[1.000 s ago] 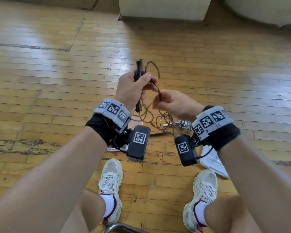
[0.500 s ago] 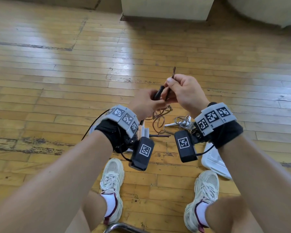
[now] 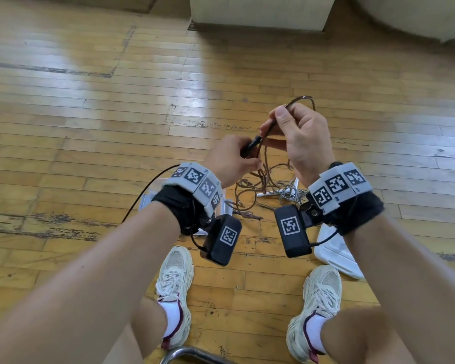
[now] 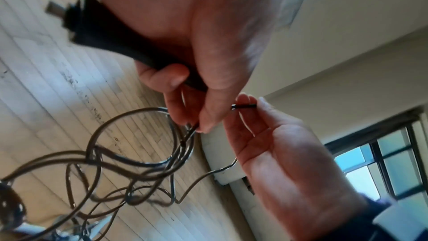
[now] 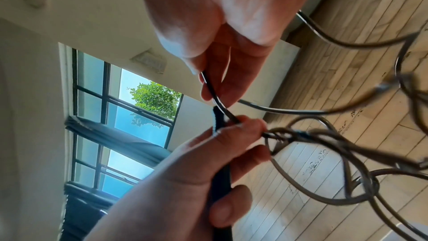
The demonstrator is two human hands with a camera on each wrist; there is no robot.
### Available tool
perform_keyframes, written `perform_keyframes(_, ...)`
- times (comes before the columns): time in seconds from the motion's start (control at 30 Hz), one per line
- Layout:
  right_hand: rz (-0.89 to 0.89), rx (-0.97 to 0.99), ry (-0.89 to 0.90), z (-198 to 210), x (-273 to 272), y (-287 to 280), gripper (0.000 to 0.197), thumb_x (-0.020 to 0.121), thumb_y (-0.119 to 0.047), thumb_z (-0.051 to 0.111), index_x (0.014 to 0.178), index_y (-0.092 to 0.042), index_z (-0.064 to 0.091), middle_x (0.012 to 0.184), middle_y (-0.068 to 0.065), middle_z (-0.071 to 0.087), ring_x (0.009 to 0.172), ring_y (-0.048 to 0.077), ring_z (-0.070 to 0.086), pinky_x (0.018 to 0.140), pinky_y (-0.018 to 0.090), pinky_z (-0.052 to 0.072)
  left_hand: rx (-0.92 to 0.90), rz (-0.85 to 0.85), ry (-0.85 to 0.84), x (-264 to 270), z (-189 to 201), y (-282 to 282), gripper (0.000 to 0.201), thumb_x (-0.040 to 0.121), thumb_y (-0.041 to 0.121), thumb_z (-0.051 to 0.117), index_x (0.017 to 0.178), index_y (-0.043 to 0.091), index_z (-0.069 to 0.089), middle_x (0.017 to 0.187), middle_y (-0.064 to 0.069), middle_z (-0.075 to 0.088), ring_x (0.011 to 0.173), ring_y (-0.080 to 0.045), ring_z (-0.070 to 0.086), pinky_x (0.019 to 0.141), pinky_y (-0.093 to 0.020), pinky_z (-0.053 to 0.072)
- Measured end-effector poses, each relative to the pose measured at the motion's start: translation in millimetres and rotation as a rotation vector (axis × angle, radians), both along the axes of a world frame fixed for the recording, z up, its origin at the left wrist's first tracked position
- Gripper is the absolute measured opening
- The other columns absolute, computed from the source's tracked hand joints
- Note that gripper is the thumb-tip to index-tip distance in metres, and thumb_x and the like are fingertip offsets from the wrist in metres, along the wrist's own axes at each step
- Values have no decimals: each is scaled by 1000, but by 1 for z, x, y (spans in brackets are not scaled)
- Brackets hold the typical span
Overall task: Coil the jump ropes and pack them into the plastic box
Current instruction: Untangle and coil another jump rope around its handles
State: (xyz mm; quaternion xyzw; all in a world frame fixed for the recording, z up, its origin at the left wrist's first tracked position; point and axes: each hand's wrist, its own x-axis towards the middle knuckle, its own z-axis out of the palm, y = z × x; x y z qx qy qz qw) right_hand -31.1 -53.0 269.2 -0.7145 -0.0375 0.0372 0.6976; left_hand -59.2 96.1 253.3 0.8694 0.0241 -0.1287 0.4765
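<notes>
A brown jump rope (image 3: 252,185) hangs in tangled loops from both hands down to the wooden floor. My left hand (image 3: 247,156) grips its black handle (image 3: 251,147), which shows close up as the handle (image 4: 104,30) in the left wrist view, and its fingertips also pinch gathered rope loops (image 4: 185,135). Just above and to the right, my right hand (image 3: 273,124) pinches a strand of rope (image 5: 210,87) between thumb and finger, and a small loop (image 3: 302,99) arches over it. A pale second rope (image 3: 286,191) lies on the floor. The clear plastic box (image 3: 145,200) sits mostly hidden under my left wrist.
A white lid (image 3: 334,248) lies on the floor by my right foot. Both shoes (image 3: 175,285) stand near the bottom, with a metal chair rail (image 3: 189,353) between them. A pale cabinet base (image 3: 260,11) stands at the far edge.
My left hand has dropped lower and tilted the handle over. My right hand has risen from below to above and right of it, bringing a loop of rope up.
</notes>
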Motion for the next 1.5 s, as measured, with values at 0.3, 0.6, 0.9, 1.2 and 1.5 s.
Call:
perform_keyframes(0.3, 303, -329, 122, -14, 2, 4, 13, 99, -12, 58, 111, -14, 60, 110, 6, 68, 101, 20, 69, 90, 37, 59, -254, 263, -33, 2, 4, 10, 6, 97, 12, 62, 94, 7, 65, 91, -19, 73, 71, -30, 70, 49, -21, 46)
perform_keyframes(0.6, 495, -665, 134, -6, -4, 6, 24, 104, -34, 51, 127, -33, 58, 88, -2, 73, 73, 7, 62, 68, 25, 48, -342, 421, -195, 7, -2, 13, 11, 96, 18, 61, 87, 18, 65, 85, -6, 74, 76, -22, 69, 60, -27, 43)
perform_keyframes(0.9, 335, -621, -9, -9, 3, 1, 13, 100, -25, 60, 109, -23, 70, 96, -5, 71, 94, 15, 68, 89, 37, 57, -397, 604, -229, 11, 3, 17, 15, 98, 12, 59, 84, 17, 62, 86, -7, 73, 72, -19, 73, 51, -18, 42)
perform_keyframes(1.2, 373, -817, 110, -12, 4, -10, 52, 87, -66, 60, 84, -15, 71, 78, 0, 68, 73, 16, 61, 66, 32, 50, -492, 716, -196, 12, 4, 25, 12, 100, 10, 55, 89, 9, 60, 77, -4, 69, 66, -18, 71, 43, -20, 39)
perform_keyframes(1.5, 326, -674, -2, -11, 3, -8, 27, 79, -34, 83, 80, -12, 67, 83, 3, 72, 82, 20, 70, 80, 44, 60, -617, 666, 130, 10, 0, 25, 17, 98, 25, 63, 94, 9, 61, 89, -7, 68, 60, -12, 63, 41, -15, 33)
